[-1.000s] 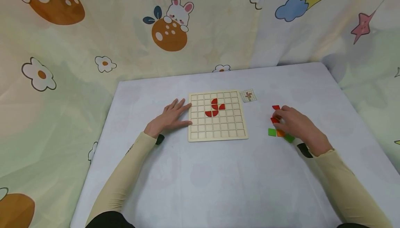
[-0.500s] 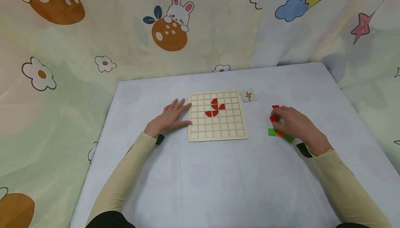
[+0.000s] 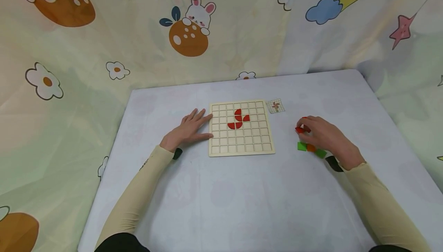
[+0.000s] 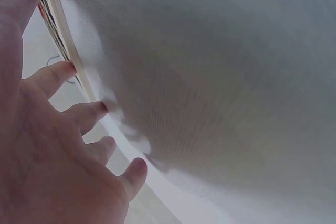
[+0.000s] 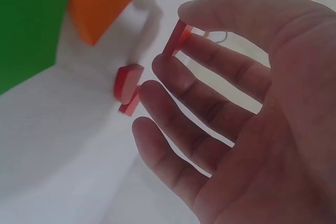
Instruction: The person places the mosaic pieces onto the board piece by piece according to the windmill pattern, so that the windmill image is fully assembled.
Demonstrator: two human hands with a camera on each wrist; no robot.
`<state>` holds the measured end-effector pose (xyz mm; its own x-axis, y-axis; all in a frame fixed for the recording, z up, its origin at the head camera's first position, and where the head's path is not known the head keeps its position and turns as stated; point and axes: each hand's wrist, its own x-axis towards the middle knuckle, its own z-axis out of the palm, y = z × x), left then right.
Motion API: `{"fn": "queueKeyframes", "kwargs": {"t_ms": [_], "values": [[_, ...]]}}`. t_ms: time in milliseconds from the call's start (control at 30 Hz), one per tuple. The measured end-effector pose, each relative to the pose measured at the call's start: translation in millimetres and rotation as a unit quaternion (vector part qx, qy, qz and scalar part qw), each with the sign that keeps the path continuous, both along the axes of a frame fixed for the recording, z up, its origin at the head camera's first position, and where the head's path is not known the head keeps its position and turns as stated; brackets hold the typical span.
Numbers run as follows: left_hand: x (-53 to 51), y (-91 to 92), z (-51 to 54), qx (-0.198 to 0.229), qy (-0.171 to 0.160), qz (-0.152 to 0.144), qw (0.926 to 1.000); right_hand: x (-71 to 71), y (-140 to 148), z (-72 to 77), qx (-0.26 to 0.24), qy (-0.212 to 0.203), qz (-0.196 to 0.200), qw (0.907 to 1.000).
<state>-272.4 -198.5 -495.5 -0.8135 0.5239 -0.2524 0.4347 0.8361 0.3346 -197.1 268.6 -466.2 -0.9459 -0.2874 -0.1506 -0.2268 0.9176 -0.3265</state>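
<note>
A pale wooden grid board (image 3: 242, 145) lies mid-table, with several red quarter-round pieces (image 3: 238, 118) in its cells. Spread out at its left edge is my left hand (image 3: 187, 130), thumb and a fingertip touching that edge. My right hand (image 3: 322, 133), off to the right of the board, pinches a small red piece (image 5: 175, 39) between thumb and fingers, raised off the table. In the right wrist view, other red pieces (image 5: 128, 83) lie beyond the fingertips; the hand mostly hides them from the head camera.
Near my right hand lie a green piece (image 3: 302, 146), an orange piece (image 3: 311, 148) and a second green piece (image 3: 320, 153). A small patterned card (image 3: 275, 106) sits by the board's upper right corner. A printed cloth (image 3: 138, 33) hangs behind the table.
My right hand has shifted slightly left and up with the pinched red piece, showing more of the orange piece. The left hand and the board have stayed put.
</note>
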Motion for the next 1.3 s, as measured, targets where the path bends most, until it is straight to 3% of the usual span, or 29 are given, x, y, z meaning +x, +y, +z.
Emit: {"fn": "queueKeyframes", "kwargs": {"t_ms": [867, 1300], "values": [[0.3, 1.3, -1.0, -0.012, 0.012, -0.003, 0.9999, -17.2, -35, 9.0, -0.026, 0.018, 0.052, 0.9981], [-0.6, 0.9, -2.8, -0.016, 0.022, -0.007, 0.9996, -39.6, -74, 8.7, -0.038, 0.026, 0.094, 0.9945]]}}
